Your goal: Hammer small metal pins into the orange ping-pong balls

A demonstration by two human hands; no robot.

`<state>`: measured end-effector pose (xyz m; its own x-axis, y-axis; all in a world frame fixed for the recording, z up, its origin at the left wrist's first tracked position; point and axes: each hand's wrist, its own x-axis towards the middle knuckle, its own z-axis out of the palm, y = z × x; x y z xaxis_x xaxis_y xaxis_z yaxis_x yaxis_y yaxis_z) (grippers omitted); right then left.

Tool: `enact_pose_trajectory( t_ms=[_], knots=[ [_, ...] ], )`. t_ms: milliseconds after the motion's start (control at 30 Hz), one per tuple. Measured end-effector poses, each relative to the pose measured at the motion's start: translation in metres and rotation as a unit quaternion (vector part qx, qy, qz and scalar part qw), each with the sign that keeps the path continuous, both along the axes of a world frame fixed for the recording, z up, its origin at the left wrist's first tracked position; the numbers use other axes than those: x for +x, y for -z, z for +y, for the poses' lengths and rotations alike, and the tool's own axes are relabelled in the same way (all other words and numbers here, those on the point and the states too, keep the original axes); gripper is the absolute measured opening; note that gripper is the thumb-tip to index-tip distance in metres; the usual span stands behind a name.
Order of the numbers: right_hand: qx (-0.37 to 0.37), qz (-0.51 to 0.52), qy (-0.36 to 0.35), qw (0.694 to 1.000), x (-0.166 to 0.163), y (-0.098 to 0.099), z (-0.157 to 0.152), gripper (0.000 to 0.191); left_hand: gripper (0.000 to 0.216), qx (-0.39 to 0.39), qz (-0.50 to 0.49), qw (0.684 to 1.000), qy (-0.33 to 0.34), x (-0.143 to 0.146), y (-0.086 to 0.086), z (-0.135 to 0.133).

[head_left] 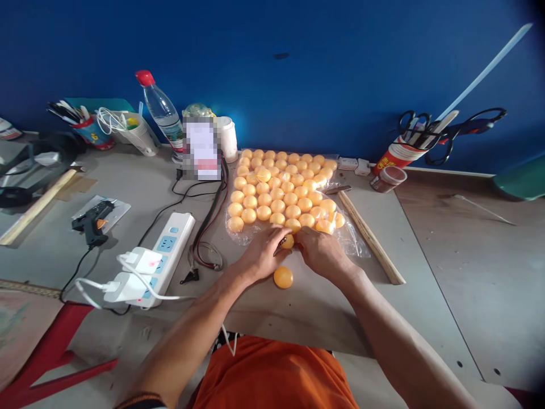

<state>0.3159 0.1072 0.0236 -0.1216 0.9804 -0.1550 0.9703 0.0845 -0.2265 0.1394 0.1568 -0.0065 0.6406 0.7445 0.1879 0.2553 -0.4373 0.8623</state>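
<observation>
Many orange ping-pong balls (277,206) lie in rows in a clear plastic bag (355,241) on the grey table. At the bag's near edge, my left hand (264,253) curls its fingers and thumb around one orange ping-pong ball (288,242). My right hand (321,250) is close on the other side of this ball, its fingers bent inward and closed. Whatever those fingertips grip is hidden by the hand. A single loose ping-pong ball (283,278) rests on the table just below both hands.
A hammer (370,238) lies right of the bag. On the left are a power strip (170,250) with white chargers, a glue gun (94,221) and dark cables (208,221). A water bottle (164,113), phone (202,147) and scissors cup (398,153) stand near the blue wall.
</observation>
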Motion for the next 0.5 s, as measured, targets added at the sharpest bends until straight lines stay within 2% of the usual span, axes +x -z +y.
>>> enact_pose_trajectory(
  t_ms=[133, 300, 500],
  knots=[
    [0.011, 0.016, 0.004, 1.0, 0.0046, 0.0054, -0.0016, 0.024, 0.045, 0.015, 0.009, 1.0, 0.001, 0.0002, 0.0006, 0.0006],
    [0.01, 0.018, 0.027, 0.999, 0.004, 0.0069, -0.0023, 0.025, 0.051, -0.015, -0.012, 1.0, -0.009, 0.0, -0.002, -0.0015],
    [0.017, 0.023, 0.029, 0.999, 0.0043, 0.0057, -0.0018, 0.024, 0.045, 0.03, 0.039, 0.999, 0.01, 0.0008, -0.0031, -0.0009]
  ],
)
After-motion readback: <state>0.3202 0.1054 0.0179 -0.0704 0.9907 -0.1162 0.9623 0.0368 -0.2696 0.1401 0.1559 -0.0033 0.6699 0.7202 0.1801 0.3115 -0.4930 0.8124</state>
